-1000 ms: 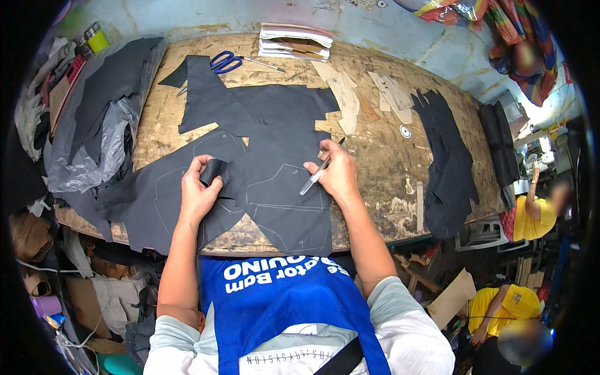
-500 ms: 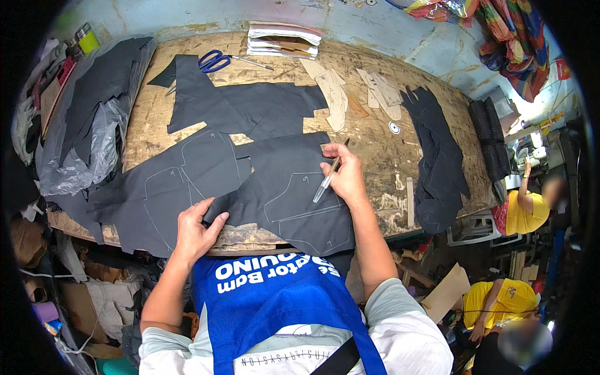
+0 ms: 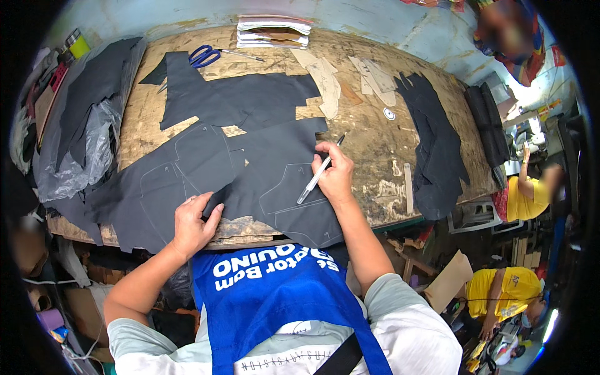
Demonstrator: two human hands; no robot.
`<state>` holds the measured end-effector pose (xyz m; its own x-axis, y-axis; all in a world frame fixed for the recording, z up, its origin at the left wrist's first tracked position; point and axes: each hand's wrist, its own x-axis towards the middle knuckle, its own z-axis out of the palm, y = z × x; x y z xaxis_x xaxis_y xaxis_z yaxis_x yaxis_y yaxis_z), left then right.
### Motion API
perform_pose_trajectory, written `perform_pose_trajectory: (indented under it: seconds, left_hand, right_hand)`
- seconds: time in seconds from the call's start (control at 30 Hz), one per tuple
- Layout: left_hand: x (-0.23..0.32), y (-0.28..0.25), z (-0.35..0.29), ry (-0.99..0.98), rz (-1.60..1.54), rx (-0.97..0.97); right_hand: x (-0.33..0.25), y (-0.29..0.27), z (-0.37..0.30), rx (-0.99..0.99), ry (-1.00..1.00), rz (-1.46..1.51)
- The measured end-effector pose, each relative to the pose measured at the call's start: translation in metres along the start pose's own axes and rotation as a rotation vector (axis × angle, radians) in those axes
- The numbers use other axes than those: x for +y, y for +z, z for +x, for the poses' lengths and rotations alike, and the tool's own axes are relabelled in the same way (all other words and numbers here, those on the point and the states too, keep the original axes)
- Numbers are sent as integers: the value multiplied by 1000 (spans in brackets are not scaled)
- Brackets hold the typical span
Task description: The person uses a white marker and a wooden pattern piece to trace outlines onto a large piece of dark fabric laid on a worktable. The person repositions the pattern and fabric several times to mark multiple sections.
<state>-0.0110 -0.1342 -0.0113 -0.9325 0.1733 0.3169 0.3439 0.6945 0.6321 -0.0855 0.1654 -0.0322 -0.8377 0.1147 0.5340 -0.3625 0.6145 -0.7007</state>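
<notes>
- The left hand [image 3: 195, 222] pinches the curled edge of a flat black sheet with thin white outlines [image 3: 269, 153].
- The right hand [image 3: 334, 172], apart from the left, grips 1 slim clear-barrelled pen [image 3: 312, 183] slanting over the sheet; I cannot tell if its tip touches.
- The sheet lies at the near edge of a worn brown wooden table [image 3: 375, 169].

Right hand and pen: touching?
Touching. The head view shows the right hand holding the pen, which slants across it between thumb and fingers.
</notes>
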Motion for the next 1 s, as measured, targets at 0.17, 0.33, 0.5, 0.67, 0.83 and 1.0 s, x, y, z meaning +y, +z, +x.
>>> perform_pose_trajectory:
  seconds: [0.17,0.33,0.5,0.67,0.83,1.0]
  left_hand:
    - [-1,3,-2,-4,-41,140]
    - [-1,2,-2,-63,-19,258]
    - [2,3,0,-123,25,197]
    - [4,2,2,-139,29,184]
    - [4,2,3,-124,40,174]
    - [5,0,4,-110,56,145]
  right_hand:
    - [4,-2,-1,12,-10,12]
    - [3,-2,1,-27,42,32]
    - [4,-1,1,12,-3,55]
    - [3,-4,0,32,80,101]
    - [5,-19,-1,-70,149,76]
    - [13,-25,-9,-46,143,117]
